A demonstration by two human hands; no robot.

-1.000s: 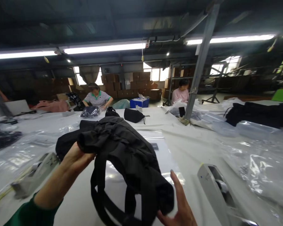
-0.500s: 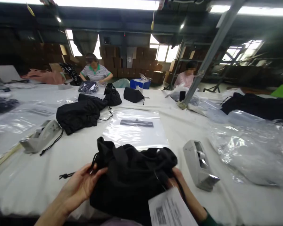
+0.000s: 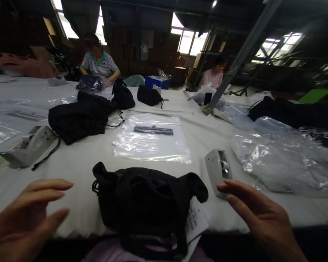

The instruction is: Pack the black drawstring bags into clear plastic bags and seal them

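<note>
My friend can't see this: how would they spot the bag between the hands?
Start with the white table and come to its near edge. There, between the left hand and right hand, is a black bag. Unlike the black pouches farther back, it shows a large white tag.

I see a likely 8 on the patterned black cloth (image 3: 63, 61); print on the white tag (image 3: 196, 220) and clear bag (image 3: 153, 148) is too blurred to read.

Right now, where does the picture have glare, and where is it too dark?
Head view: glare streaks the flat clear plastic bag and the plastic heap at right; the windows are blown out; the near black bag loses detail in its dark folds; the stacked boxes behind sink into shadow.
</note>
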